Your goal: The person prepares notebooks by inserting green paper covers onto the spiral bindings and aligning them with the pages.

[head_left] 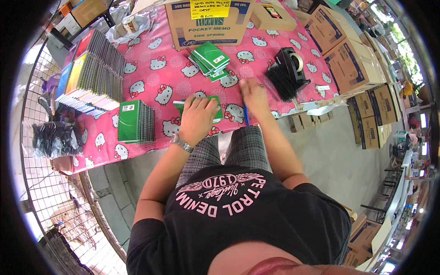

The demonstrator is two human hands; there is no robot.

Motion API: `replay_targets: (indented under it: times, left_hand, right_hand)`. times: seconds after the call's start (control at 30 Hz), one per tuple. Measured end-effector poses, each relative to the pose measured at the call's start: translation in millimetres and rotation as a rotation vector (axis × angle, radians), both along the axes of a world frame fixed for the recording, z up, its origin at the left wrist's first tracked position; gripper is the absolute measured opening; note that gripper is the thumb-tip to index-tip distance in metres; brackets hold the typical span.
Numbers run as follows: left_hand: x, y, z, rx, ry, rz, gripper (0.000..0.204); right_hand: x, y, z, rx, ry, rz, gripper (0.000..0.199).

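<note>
My left hand (198, 114), with a metal watch at its wrist, lies over a green pocket notebook (219, 112) near the table's front edge and holds it down. Its palm and fingers cover most of the cover. To its right, my right hand (254, 98) has curled fingers; what they hold, if anything, is hidden. A thin blue tool (246, 116) lies beside that hand at the edge; its kind does not show clearly. Beyond my hands sits a loose pile of green notebooks (210, 59). A neat stack of green spiral notebooks (133, 121) stands to the left.
Tall stacks of spiral notebooks (91, 73) stand at the far left. A black tape dispenser (293, 68) sits beside black wire spirals (280, 83) on the right. A cardboard box (206, 25) stands at the back. More boxes (350, 64) are stacked right of the pink tablecloth (151, 59).
</note>
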State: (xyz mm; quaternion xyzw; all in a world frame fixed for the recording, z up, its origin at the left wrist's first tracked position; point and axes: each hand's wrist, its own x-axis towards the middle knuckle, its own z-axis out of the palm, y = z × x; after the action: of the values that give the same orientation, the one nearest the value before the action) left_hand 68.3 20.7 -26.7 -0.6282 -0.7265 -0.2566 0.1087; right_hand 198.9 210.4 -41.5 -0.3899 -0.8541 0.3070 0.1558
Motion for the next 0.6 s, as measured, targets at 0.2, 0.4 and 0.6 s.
replay_targets:
  times: [0.2,0.4,0.6]
  left_hand:
    - [2.1,-0.4,3.9,0.009,0.013,0.121,0.024]
    - [-19.3,-8.3,-6.9,-0.093,-0.195,0.109,0.027]
    - [-19.9,-4.5,-4.4,-0.006,-0.152,0.071,0.032]
  right_hand:
    - [-9.6,33.7,-56.1,0.332,-0.359,-0.231,0.065]
    - [-15.4,24.9,-6.9,-0.489,0.576,0.41,0.052]
    - [-18.3,25.7,7.6,-1.093,0.714,0.738,0.049]
